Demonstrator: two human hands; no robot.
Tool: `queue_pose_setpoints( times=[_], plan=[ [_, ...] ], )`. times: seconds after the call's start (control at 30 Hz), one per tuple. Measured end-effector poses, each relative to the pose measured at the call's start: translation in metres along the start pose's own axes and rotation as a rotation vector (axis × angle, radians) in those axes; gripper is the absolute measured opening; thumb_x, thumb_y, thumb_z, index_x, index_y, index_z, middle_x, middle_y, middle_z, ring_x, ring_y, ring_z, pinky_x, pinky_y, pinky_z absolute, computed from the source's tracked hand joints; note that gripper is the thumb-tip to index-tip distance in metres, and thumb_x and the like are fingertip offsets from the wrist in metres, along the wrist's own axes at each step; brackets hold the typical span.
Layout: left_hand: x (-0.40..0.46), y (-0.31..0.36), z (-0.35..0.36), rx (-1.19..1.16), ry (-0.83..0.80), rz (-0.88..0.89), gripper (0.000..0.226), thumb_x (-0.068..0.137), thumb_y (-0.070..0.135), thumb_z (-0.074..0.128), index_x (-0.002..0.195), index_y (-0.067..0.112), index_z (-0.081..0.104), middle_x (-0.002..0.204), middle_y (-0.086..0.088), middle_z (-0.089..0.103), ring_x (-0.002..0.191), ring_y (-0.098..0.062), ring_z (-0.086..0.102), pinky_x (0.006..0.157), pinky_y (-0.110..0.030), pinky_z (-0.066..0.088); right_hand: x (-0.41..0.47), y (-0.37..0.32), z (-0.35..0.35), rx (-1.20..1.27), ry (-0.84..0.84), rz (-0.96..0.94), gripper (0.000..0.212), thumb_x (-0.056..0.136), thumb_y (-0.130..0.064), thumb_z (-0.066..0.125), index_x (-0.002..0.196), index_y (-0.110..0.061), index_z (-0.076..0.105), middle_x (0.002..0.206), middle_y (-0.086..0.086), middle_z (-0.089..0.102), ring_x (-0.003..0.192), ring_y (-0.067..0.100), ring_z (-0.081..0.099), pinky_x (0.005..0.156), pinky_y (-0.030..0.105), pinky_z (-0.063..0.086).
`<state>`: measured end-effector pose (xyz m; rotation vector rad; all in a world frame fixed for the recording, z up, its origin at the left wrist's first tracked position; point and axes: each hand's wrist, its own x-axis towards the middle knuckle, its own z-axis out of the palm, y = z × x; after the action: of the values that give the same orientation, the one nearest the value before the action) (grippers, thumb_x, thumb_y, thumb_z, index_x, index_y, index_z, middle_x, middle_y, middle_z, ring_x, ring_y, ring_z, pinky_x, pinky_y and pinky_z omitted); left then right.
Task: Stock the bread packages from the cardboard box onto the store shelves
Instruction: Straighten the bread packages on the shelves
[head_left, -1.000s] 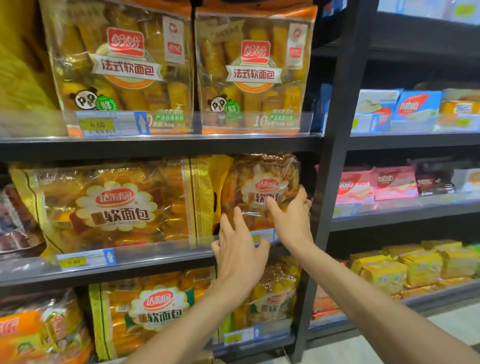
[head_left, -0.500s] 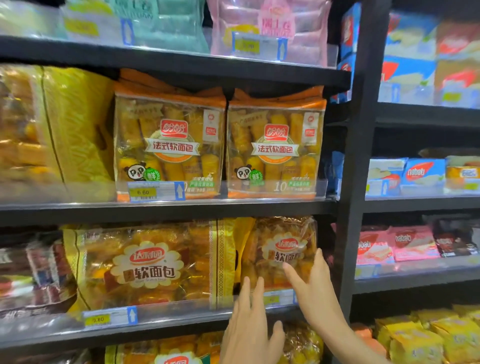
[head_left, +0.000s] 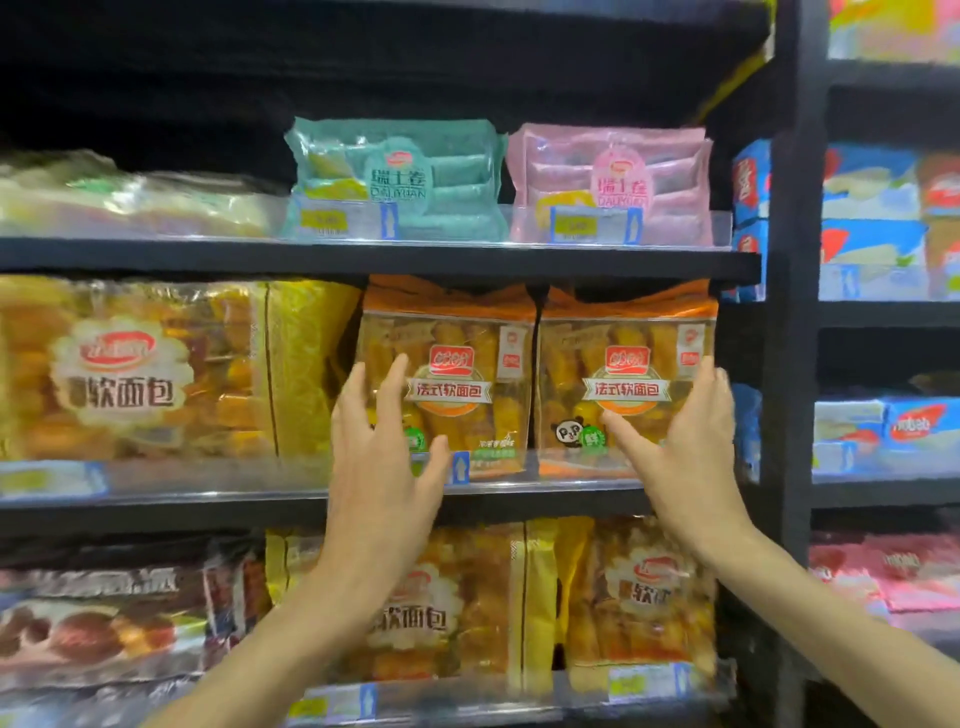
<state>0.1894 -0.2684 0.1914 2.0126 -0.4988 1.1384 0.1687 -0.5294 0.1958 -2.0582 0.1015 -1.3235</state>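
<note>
Two orange-topped bread packages stand side by side on the middle shelf (head_left: 363, 501). My left hand (head_left: 387, 457) is spread flat against the front of the left orange package (head_left: 467, 364), fingers apart, holding nothing. My right hand (head_left: 685, 441) rests with open fingers on the right edge of the right orange package (head_left: 623, 364). Below, yellow soft-bread packages (head_left: 467, 597) fill the lower shelf. A large yellow package (head_left: 135, 369) lies to the left on the middle shelf. The cardboard box is out of view.
Mint (head_left: 395, 176) and pink (head_left: 613, 182) roll packs sit on the upper shelf. A black upright post (head_left: 789, 364) separates a neighbouring bay of blue wafer boxes (head_left: 872, 426). Dark-wrapped snacks (head_left: 104, 618) lie at lower left. Clear price rails run along each shelf edge.
The view has tilted up by one shelf. Both hands have risen from the yellow soft-bread package on the lower shelf to the two orange packages above and have spread apart.
</note>
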Motion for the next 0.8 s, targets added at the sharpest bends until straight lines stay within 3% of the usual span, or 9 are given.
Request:
queue_pose_setpoints(
  times=[0.1,0.2,0.43,0.67,0.73,0.8],
  plan=[
    [0.015,-0.012,0.012,0.144,-0.086,-0.095,0.097,0.096,0.05,0.062,0.162,0.035,-0.006,0.172,-0.008,-0.007,0.16,-0.029,0.002,0.122,-0.048,0.026,0.022,0.005,0.013,-0.068,-0.042,0.13,0.129,0.077,-0.071,0.07,0.165,-0.019,-0.01,0.175,0.009,-0.005,0.161,0.032,-0.004,0.126,0.059,0.01],
    [0.025,-0.015,0.027,0.244,-0.13,-0.182,0.106,0.093,0.061,0.058,0.162,0.025,-0.013,0.172,-0.017,-0.001,0.158,-0.036,0.01,0.119,-0.049,0.033,0.033,0.015,0.016,-0.086,-0.066,0.166,0.133,0.077,-0.07,0.073,0.164,-0.018,-0.012,0.174,0.013,-0.006,0.16,0.037,0.0,0.125,0.062,0.015],
    [0.044,-0.018,0.039,0.317,-0.064,-0.21,0.109,0.088,0.054,0.071,0.162,0.018,0.001,0.162,-0.021,0.02,0.146,-0.038,0.035,0.104,-0.047,0.05,0.041,0.03,0.009,-0.137,-0.178,0.137,0.131,0.072,-0.077,0.066,0.164,-0.025,-0.011,0.173,0.015,0.002,0.158,0.04,0.017,0.122,0.063,0.028],
    [0.049,-0.02,0.045,0.323,-0.021,-0.248,0.105,0.082,0.055,0.077,0.157,0.021,0.012,0.154,-0.021,0.027,0.14,-0.038,0.04,0.102,-0.049,0.052,0.036,0.019,0.02,-0.278,-0.144,0.152,0.136,0.063,-0.088,0.05,0.164,-0.023,-0.013,0.173,0.019,-0.012,0.158,0.046,0.005,0.123,0.063,0.018],
    [0.046,-0.021,0.043,0.328,-0.028,-0.239,0.103,0.083,0.056,0.076,0.158,0.022,0.013,0.155,-0.021,0.024,0.142,-0.039,0.037,0.104,-0.05,0.051,0.032,0.02,0.022,-0.297,-0.073,0.089,0.134,0.066,-0.088,0.05,0.165,-0.023,-0.012,0.173,0.017,-0.014,0.159,0.043,-0.002,0.125,0.062,0.013],
    [0.038,-0.022,0.038,0.353,0.018,-0.12,0.093,0.086,0.052,0.074,0.158,0.025,0.02,0.16,-0.019,0.02,0.148,-0.039,0.03,0.111,-0.056,0.044,0.025,0.019,0.024,-0.317,0.022,-0.076,0.125,0.075,-0.084,0.055,0.166,-0.026,-0.009,0.174,0.013,-0.015,0.16,0.036,-0.01,0.126,0.061,0.007]
  ],
)
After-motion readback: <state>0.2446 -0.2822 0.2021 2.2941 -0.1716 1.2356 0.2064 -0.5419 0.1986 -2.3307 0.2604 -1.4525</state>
